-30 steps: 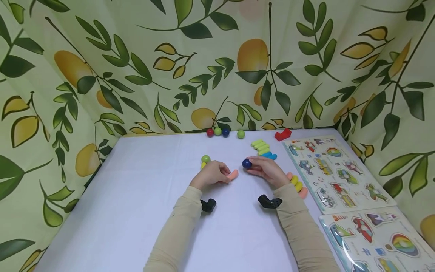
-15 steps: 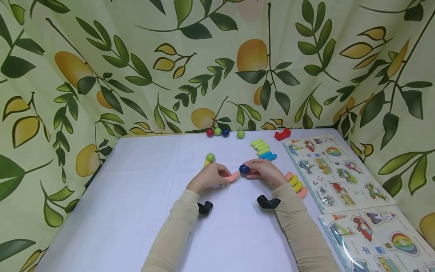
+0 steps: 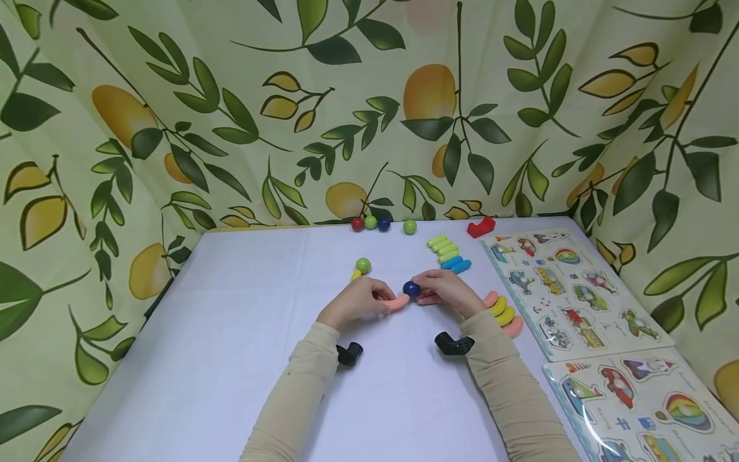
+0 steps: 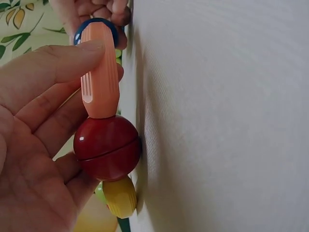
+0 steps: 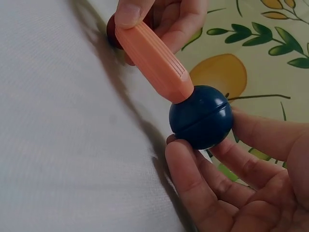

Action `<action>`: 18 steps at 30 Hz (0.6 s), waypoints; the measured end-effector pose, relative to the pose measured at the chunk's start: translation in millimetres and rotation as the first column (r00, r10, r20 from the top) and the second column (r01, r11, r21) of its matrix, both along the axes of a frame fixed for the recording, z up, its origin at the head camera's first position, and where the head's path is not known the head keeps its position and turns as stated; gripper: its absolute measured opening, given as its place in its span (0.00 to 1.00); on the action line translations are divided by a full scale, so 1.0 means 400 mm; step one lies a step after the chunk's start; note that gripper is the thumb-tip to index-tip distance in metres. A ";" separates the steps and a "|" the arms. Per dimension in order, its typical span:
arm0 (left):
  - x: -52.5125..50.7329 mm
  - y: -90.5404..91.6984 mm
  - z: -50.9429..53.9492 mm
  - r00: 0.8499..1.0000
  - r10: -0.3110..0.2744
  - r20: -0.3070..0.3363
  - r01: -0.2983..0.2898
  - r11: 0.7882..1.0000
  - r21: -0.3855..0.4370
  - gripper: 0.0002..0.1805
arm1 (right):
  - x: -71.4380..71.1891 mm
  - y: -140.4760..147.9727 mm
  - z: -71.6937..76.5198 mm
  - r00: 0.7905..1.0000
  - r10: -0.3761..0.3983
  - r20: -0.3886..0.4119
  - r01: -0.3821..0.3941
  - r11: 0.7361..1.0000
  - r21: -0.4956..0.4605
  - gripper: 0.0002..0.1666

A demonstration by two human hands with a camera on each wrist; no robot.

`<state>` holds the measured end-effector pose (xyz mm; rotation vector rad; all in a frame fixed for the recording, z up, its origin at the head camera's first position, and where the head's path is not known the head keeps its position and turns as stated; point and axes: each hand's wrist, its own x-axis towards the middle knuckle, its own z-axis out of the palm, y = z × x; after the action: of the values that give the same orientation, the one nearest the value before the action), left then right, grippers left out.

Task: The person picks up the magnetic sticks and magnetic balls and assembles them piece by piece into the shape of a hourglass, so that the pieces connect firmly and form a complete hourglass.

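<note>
My left hand (image 3: 358, 299) pinches a peach ribbed, curved stick (image 4: 100, 72) between thumb and fingers. In the left wrist view, a red ball (image 4: 108, 147) sits at that stick's near end, with a yellow stick (image 4: 119, 197) joined beyond it. A green ball (image 3: 363, 265) stands at the yellow stick's far end in the head view. My right hand (image 3: 449, 292) grips a dark blue ball (image 5: 202, 117) by its sides with thumb and fingertips. That blue ball touches the peach stick's other end. The head view hides the red ball behind my left hand.
At the table's back edge lie a red ball (image 3: 357, 224), two green balls and a blue one. A red piece (image 3: 481, 227), green sticks (image 3: 442, 248), blue sticks (image 3: 457, 264) and yellow and peach curved sticks (image 3: 505, 314) lie right. Two picture boards (image 3: 571, 289) cover the right edge.
My right hand has brought the blue ball left and nearer, from apart to touching the peach stick's end. The green ball and yellow stick have swung to the right.
</note>
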<state>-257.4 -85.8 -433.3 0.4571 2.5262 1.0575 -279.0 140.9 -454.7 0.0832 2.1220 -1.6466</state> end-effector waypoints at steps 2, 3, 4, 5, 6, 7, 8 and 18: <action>0.002 -0.006 0.002 1.000 0.010 0.007 -0.010 1.000 0.015 0.09 | 0.002 -0.002 0.001 1.000 0.001 -0.007 -0.001 1.000 0.010 0.24; 0.003 -0.011 0.002 0.999 0.026 0.025 -0.027 0.999 0.042 0.11 | 0.003 -0.003 0.000 1.000 0.003 -0.011 -0.003 1.000 0.015 0.24; 0.002 -0.018 0.004 0.998 0.055 0.035 -0.058 0.996 0.066 0.12 | 0.004 -0.004 0.000 1.000 0.005 -0.015 -0.004 1.000 0.022 0.25; 0.000 -0.027 0.005 0.995 0.095 0.030 -0.098 0.991 0.091 0.13 | 0.004 -0.005 0.000 1.000 0.005 -0.018 -0.004 1.000 0.025 0.25; -0.003 -0.037 0.006 0.989 0.144 0.019 -0.145 0.982 0.119 0.15 | 0.004 -0.007 -0.001 1.000 0.004 -0.021 -0.003 1.000 0.026 0.25; -0.007 -0.049 0.007 0.981 0.195 0.002 -0.193 0.971 0.143 0.16 | 0.004 -0.008 -0.002 1.000 0.004 -0.025 -0.003 1.000 0.029 0.25; -0.012 -0.060 0.005 0.967 0.253 -0.006 -0.249 0.955 0.164 0.18 | 0.003 -0.009 -0.002 1.000 0.003 -0.026 -0.002 0.999 0.033 0.25; -0.044 -0.111 -0.020 0.850 0.507 0.139 -0.525 0.835 0.164 0.28 | 0.014 0.029 0.034 0.998 -0.001 -0.055 0.007 0.994 0.107 0.25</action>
<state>-275.0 -130.0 -441.2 -0.2528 2.5317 1.4885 -273.5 152.7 -441.0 0.0770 2.2522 -1.5534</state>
